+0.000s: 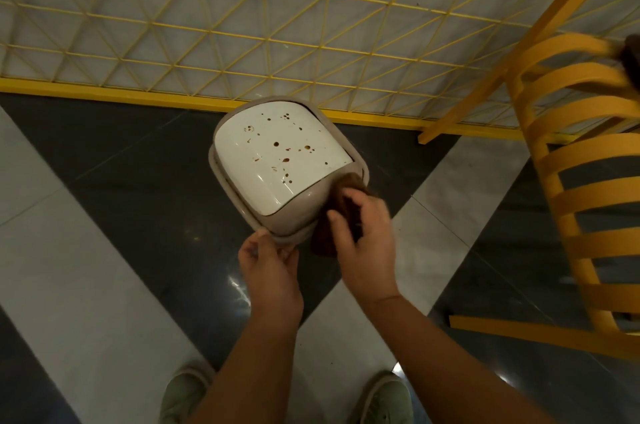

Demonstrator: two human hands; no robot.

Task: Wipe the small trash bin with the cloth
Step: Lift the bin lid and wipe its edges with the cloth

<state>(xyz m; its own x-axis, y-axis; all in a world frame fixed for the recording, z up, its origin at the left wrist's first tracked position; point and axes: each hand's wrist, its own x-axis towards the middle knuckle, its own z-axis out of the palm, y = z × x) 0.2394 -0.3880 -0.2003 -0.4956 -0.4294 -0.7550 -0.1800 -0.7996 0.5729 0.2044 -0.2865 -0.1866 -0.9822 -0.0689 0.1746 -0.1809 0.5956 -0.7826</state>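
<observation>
The bin stood on the floor against a yellow fence, its white lid speckled with brown spots. The right hand pressed a brown cloth to the bin's side, fingers curled over the cloth and pinching it with the thumb. The left hand steadied the rim just ahead of its fingertips, fingers bent around the edge. The side wipe appeared to be in hand; the spotted lid, beyond the right fingers, looked untouched. Next, the cloth would likely need lifting onto the lid.
</observation>
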